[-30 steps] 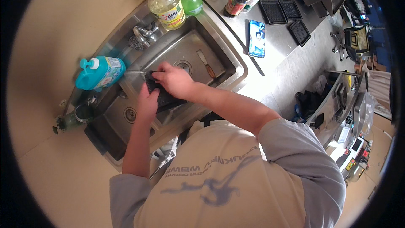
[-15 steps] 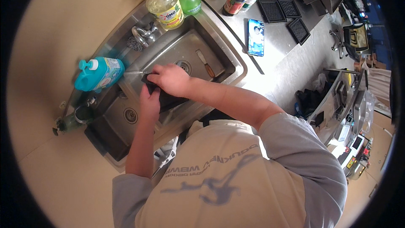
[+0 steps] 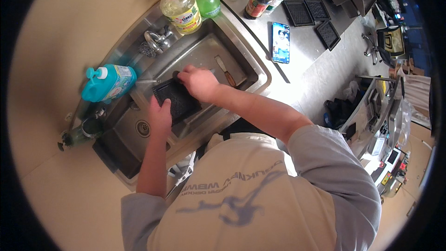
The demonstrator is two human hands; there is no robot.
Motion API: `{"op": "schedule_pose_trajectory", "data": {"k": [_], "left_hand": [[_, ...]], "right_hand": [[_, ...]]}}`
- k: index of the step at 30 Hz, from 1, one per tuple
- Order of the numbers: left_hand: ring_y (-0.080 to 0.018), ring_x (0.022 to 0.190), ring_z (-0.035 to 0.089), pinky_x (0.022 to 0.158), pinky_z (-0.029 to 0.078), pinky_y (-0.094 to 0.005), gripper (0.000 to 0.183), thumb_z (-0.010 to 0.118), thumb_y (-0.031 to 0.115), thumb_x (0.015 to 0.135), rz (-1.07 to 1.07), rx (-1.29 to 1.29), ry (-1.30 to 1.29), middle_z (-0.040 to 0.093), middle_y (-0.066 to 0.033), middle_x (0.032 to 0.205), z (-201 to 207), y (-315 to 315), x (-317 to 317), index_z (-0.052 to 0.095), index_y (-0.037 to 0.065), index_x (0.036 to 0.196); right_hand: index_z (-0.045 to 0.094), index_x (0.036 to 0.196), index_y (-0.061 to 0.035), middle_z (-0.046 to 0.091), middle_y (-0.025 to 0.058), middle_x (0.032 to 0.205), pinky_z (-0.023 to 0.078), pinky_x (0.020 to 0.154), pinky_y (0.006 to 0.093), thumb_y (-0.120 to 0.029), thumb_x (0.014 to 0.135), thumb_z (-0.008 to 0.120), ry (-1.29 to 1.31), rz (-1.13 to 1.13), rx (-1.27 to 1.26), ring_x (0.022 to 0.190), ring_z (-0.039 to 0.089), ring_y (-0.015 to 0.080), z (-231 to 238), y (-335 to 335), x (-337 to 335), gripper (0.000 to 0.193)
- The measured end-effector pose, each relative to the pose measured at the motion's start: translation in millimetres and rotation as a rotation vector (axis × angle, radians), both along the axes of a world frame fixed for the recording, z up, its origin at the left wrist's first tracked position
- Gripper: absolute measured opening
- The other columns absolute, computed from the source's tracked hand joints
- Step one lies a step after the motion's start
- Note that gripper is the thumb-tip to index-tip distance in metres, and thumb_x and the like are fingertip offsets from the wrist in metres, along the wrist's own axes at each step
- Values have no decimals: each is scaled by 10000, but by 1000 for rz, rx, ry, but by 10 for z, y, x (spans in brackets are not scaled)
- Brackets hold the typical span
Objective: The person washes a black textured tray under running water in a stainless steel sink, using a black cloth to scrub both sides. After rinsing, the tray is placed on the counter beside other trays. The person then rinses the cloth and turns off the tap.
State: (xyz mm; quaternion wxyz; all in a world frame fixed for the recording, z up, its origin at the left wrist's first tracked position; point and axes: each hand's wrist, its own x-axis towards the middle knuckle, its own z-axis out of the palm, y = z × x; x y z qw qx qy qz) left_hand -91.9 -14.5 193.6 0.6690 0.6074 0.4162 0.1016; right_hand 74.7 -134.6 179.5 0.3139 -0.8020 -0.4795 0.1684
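Over the wall between the two basins of a steel sink [image 3: 264, 76], my left hand [image 3: 161, 117] grips a black shallow tray [image 3: 179, 100] by its left edge, thumb on top. The tray is tilted, its inner face toward me. My right hand [image 3: 200, 83] is closed at the tray's upper right corner. A small dark thing [image 3: 176, 74] shows at its fingertips; its kind is too unclear to name. Behind that hand, in the right basin, lies a wooden-handled tool [image 3: 225, 70] with a pale flat head.
A faucet [image 3: 158, 41] stands at the sink's back, a dark mesh scrubber [image 3: 147, 49] beside it. Pump bottles, yellow [image 3: 182, 14], green [image 3: 208, 3] and teal [image 3: 110, 82], line the rim. On the right counter are a lit phone [image 3: 280, 42], black trays [image 3: 298, 13] and jars [image 3: 258, 1].
The tray has turned so its inner face shows, where before my hands were together over it. My right hand has moved slightly right, away from my left hand.
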Motion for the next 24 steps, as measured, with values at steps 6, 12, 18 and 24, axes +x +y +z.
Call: {"op": "schedule_pose_trajectory", "data": {"k": [6,12,18,24], "left_hand": [[-189,1104,593,978,473,-344,373,561,24,968,-127,43,61,624,-104,1239,-21,-43,83,514,-5,1336],[-200,1110,592,984,474,-347,378,546,6,971,-4,7,-32,616,-115,1251,-69,-87,48,506,2,1346],[-199,1087,610,958,498,-344,350,541,14,981,173,9,-105,614,-133,1246,-68,-58,-60,498,-16,1326],[-218,1101,605,964,495,-346,383,546,60,997,317,98,-64,598,-160,1275,-156,-54,-97,463,-26,1362]], "right_hand": [[692,1084,-134,629,80,1017,523,808,416,-163,800,651,-120,135,182,932,670,279,129,162,-178,288],[698,1021,-133,618,91,981,507,818,418,-205,845,602,-148,166,171,925,676,283,213,206,-171,213],[700,1048,-128,656,128,1069,536,836,462,-151,872,589,-27,-51,-119,933,678,359,112,182,39,210],[676,1066,-116,648,145,1066,549,812,463,-171,905,607,154,-69,-147,941,671,377,-51,32,-281,184]]}}
